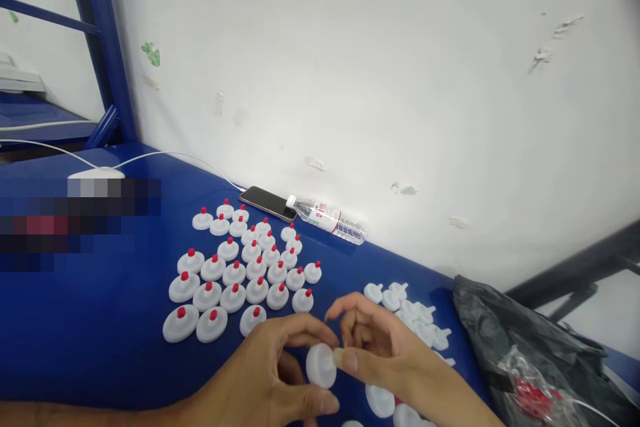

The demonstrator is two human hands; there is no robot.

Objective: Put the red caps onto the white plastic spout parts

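Observation:
Near the front edge, my left hand (280,364) is closed around a white round nozzle cap (320,367), thumb below and fingers above. The cap is tilted, its nozzle pointing right. My right hand (385,347) has its thumb at the nozzle's tip, with the index finger arched above and the other fingers curled. Whether a red piece sits at that tip is hidden by the thumb. Left of my hands, several white caps with red tips (207,295) stand upright in loose rows. Beyond and under my right hand lie several white caps without red tips (423,314).
A black phone (269,203) on a white cable and a clear labelled bottle (330,219) lie along the wall. At right, a black plastic bag (540,327) carries a clear bag of red pieces (537,397). A blue metal frame (103,34) rises at left from the blue table (100,334).

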